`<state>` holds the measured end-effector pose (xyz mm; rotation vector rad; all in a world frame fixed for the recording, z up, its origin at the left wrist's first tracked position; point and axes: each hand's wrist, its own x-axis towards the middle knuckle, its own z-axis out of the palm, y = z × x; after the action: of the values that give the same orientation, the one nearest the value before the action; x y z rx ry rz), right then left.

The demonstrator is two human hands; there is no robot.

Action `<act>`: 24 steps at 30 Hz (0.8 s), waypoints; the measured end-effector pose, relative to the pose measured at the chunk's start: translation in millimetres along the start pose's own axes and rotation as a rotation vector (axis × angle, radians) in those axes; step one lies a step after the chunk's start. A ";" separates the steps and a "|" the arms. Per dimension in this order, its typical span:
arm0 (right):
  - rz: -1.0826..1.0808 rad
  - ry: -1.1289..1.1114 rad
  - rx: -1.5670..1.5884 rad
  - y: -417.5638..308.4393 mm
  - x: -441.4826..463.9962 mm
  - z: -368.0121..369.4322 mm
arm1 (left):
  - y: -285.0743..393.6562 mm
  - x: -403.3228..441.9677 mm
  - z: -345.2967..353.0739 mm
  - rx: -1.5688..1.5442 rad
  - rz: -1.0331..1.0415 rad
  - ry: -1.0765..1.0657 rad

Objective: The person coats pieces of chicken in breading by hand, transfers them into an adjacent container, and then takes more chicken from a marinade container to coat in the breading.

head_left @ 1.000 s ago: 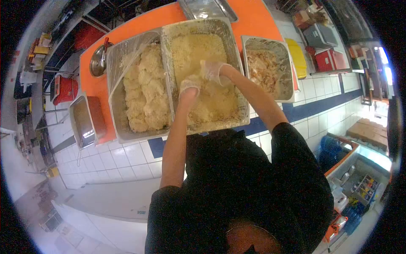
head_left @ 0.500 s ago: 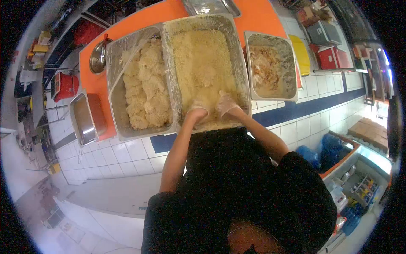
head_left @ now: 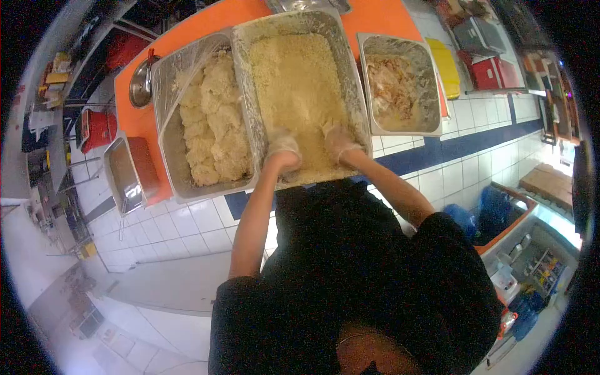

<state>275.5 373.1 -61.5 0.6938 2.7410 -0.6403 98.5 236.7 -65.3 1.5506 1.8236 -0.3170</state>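
A deep metal pan (head_left: 249,103) holds pale yellow breading crumbs (head_left: 297,78). In its near left part is my left hand (head_left: 284,150), in a thin clear glove dusted with crumbs. My right hand (head_left: 338,142), gloved the same way, is near the right wall. Both hands press down into the crumbs, apart from each other. Their fingers are blurred and partly buried, so I cannot make out whether they hold anything. To the left, a second pan (head_left: 169,164), partly covered in clear film, contains large breaded pieces (head_left: 215,119).
At the right, a smaller metal pan (head_left: 406,128) contains raw-looking pieces (head_left: 394,87) in pale liquid. A round metal bowl (head_left: 140,84) and a rectangular metal container (head_left: 128,172) stand at the left of the orange table (head_left: 381,19). A yellow object (head_left: 442,69) is beyond the right pan.
A lumpy mound ahead of my hands has gone, and the crumbs there look flatter. My left hand has shifted slightly left and nearer the pan wall. The view has tilted a little.
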 end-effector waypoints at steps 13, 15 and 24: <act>-0.535 0.138 -0.073 52.0 34.9 -17.5 | -0.7 -19.3 7.2 -0.484 0.061 0.725; -0.436 -0.176 -0.525 76.9 58.1 40.8 | -5.8 -4.5 26.4 -0.705 -0.166 0.465; -0.457 -0.321 0.005 -1.9 21.6 47.0 | 28.4 -6.2 36.6 -0.468 -0.070 0.095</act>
<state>261.8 358.1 -109.1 -0.0500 2.5958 -0.7706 138.1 217.0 -80.4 1.1929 1.8607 0.1490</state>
